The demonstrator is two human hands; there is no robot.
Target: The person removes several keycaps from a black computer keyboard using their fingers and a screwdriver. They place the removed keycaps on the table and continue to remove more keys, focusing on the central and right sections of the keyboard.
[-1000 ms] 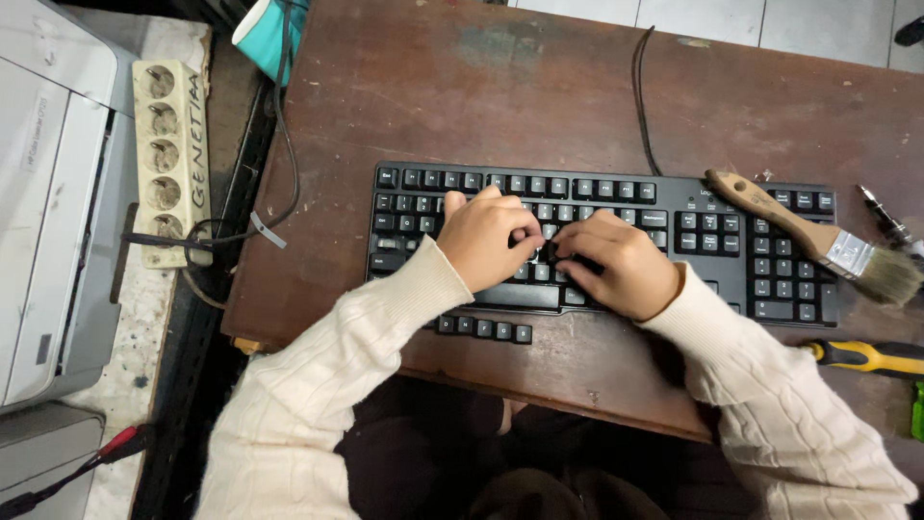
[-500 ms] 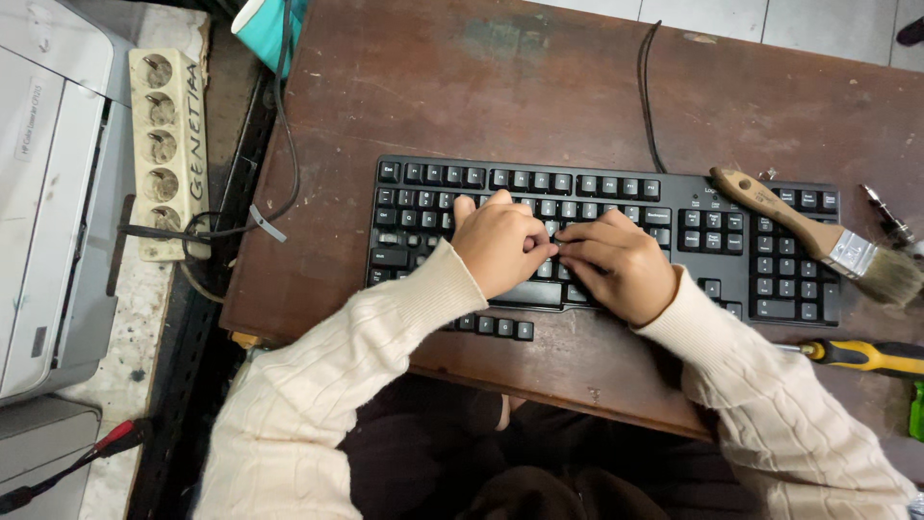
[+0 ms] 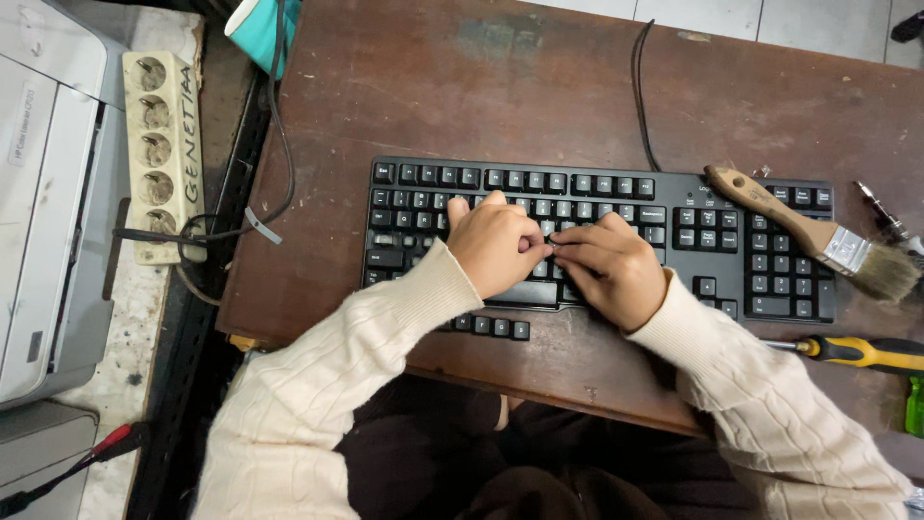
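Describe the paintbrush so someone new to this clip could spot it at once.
Start at the brown wooden desk and find the black keyboard in its middle. The paintbrush lies slanted across the keyboard's right end: pale wooden handle, metal band, worn bristles. The yellow-handled screwdriver below it rests on the desk instead.

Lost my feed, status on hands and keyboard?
Both hands, left and right, on black keyboard, fingertips meeting mid-rows. Paintbrush lying across its right end.

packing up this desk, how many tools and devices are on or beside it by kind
keyboard: 1
paintbrush: 1
screwdriver, yellow and black handle: 1
power strip: 1
printer: 1
loose keycaps by the desk's near edge: 4 or so visible
total kinds: 6
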